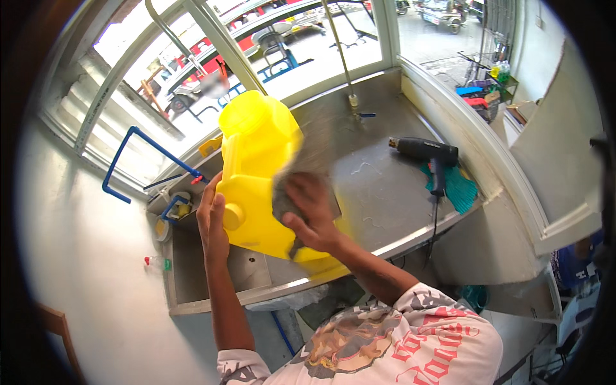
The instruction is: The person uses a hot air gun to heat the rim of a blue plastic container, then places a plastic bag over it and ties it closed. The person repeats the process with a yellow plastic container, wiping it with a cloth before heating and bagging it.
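A bright yellow plastic water container (pixel 262 192) stands tilted over the stainless steel counter (pixel 380 187) before me. A round cap tops its far end, and a smaller round knob sticks out near my left hand. My left hand (pixel 214 226) steadies the container along its left side, thumb towards me. My right hand (pixel 310 211) presses a dark grey cloth (pixel 284 197) flat against the container's right part. The cloth and the fingers are blurred, and part of the yellow surface is hidden beneath them.
A black heat gun (pixel 426 151) lies on the counter's right, its cord over the front edge, beside a teal cloth glove (pixel 459 190). A sink basin (pixel 192 264) is at left, near a blue pipe (pixel 159 149) with a red valve. A valved tap (pixel 361 115) stands by the windows.
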`<state>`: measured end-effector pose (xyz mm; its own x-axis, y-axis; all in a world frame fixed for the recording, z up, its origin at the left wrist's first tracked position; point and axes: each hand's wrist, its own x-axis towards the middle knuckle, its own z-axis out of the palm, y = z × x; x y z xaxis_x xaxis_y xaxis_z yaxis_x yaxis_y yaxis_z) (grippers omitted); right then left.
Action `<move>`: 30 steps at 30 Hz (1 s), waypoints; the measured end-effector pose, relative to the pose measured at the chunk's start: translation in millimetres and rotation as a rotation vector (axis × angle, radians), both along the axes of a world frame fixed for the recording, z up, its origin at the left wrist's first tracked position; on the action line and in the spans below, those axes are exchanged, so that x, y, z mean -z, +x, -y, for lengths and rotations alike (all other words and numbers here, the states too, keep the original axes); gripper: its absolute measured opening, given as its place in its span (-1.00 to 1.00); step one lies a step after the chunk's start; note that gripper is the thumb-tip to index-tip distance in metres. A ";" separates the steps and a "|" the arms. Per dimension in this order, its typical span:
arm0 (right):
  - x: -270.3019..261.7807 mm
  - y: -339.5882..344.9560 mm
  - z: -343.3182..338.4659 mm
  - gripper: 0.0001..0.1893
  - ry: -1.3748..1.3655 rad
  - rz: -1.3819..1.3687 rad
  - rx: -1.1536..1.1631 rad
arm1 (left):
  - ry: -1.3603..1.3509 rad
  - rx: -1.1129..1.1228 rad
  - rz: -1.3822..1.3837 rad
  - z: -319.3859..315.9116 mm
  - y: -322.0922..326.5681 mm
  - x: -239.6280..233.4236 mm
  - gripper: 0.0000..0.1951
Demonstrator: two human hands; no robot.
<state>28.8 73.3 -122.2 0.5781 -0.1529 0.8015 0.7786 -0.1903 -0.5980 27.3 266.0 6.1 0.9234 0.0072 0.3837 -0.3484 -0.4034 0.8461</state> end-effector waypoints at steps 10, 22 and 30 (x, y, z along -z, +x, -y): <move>10.1 73.6 12.0 -0.42 -0.051 -0.124 -0.341 | 0.145 -0.061 0.122 -1.7 -2.5 6.1 -0.23; -37.6 186.1 -1.0 -0.69 -0.082 -0.208 0.029 | 0.085 -0.124 0.081 16.2 -6.1 2.0 -0.17; 8.5 164.1 12.5 -0.48 0.427 -0.363 -0.497 | 0.069 -0.130 0.112 17.3 -3.6 5.8 -0.15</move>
